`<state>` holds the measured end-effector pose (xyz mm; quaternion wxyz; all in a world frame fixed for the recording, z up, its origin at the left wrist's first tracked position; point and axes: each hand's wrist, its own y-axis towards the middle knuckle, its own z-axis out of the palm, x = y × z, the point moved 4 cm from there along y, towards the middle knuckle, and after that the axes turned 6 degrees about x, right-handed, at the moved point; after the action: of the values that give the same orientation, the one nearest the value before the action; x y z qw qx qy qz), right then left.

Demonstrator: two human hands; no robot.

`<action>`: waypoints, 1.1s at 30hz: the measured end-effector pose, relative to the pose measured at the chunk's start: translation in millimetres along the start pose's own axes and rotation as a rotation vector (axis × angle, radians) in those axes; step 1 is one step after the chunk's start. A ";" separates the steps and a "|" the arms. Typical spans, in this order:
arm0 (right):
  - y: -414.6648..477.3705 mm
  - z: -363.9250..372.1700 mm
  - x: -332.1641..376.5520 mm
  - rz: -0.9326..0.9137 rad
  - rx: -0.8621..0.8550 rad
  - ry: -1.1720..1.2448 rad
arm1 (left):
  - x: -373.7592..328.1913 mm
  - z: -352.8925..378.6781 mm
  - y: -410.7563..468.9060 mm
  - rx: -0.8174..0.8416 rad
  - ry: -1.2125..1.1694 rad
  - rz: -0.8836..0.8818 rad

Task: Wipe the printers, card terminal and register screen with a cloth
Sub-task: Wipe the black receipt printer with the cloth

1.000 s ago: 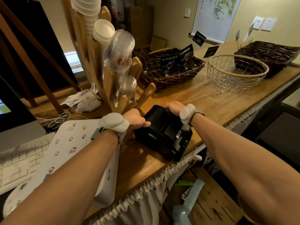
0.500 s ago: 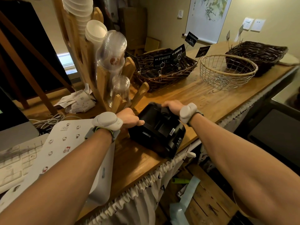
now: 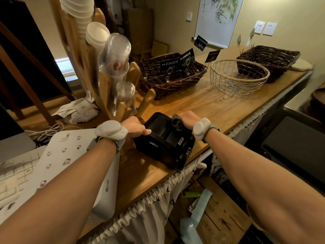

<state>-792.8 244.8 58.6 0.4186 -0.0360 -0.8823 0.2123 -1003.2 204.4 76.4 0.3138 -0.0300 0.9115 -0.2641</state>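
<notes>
A small black receipt printer [image 3: 165, 143] sits near the front edge of the wooden counter [image 3: 202, 106]. My left hand [image 3: 135, 128] grips its left side. My right hand [image 3: 189, 118] rests on its far right top, closed on a dark grey cloth [image 3: 176, 121] that pokes out beside the fingers. A white printer with cartoon stickers [image 3: 58, 161] lies to the left, partly under my left forearm. A grey-framed screen [image 3: 12, 140] shows at the far left edge.
A wooden cup rack [image 3: 105, 88] with clear and white cups stands just behind the black printer. Two dark wicker baskets [image 3: 175, 81] [image 3: 269, 60] and a wire basket [image 3: 239, 76] sit further back. Cables [image 3: 45, 132], crumpled receipts [image 3: 77, 111] and a white keyboard [image 3: 10, 180] lie at left.
My right hand has shifted a little on the printer's top, and the dark cloth now shows beside its fingers. My left hand stays on the printer's left side.
</notes>
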 end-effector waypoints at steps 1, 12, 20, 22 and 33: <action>0.3 3.8 7.0 -0.012 0.018 0.028 | 0.6 -0.9 -0.4 -0.004 0.001 -0.004; 0.5 11.7 10.4 0.001 0.100 -0.004 | -0.5 0.1 -3.6 -0.014 -0.009 -0.021; -4.8 9.0 -0.8 -0.092 0.071 -0.048 | -0.1 -0.5 -2.7 -0.002 -0.005 -0.011; -7.5 6.1 2.6 -0.156 0.014 0.054 | -0.4 0.2 -2.9 -0.001 -0.008 -0.010; -20.8 9.1 -38.7 -0.110 -0.065 0.118 | -1.3 1.8 -6.3 -0.015 0.002 -0.011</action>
<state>-772.2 213.5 33.9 0.4793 -0.0136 -0.8632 0.1580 -1001.8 198.5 79.1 0.3114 -0.0371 0.9136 -0.2588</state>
